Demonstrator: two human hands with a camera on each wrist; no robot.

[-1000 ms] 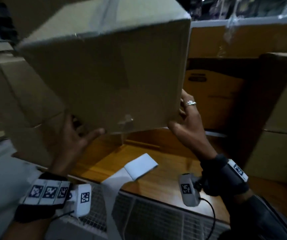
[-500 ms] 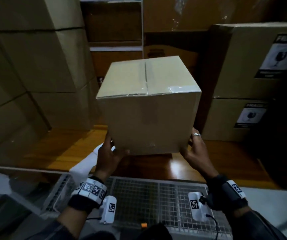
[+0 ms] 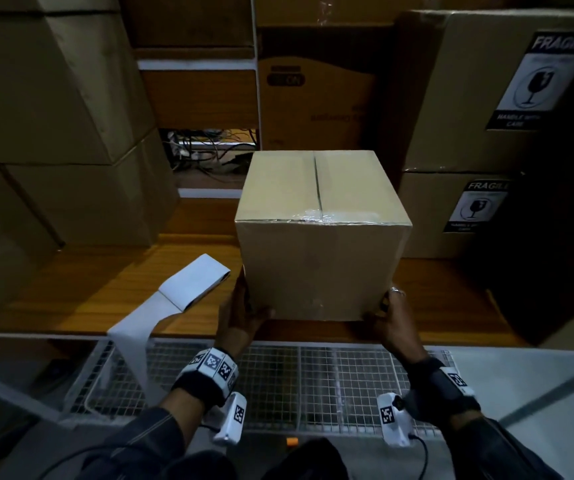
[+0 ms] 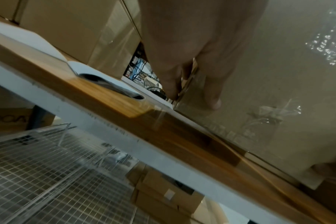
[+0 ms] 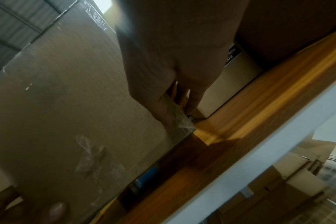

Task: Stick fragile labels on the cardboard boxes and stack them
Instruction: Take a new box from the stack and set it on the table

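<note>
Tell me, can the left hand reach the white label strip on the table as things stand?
Probably yes. The white label strip lies just left of the left hand with bare wooden table between, but that hand first must let go of the cardboard box.

The box (image 3: 320,237) is matt brown cardboard, its top seam sealed with glossy clear tape that crinkles and catches the light. The bench (image 3: 112,289) is smooth varnished wood with a slight sheen. The label strip (image 3: 188,289) looks like matt white paper. Below sits a metal wire-mesh rack (image 3: 296,386).
</note>
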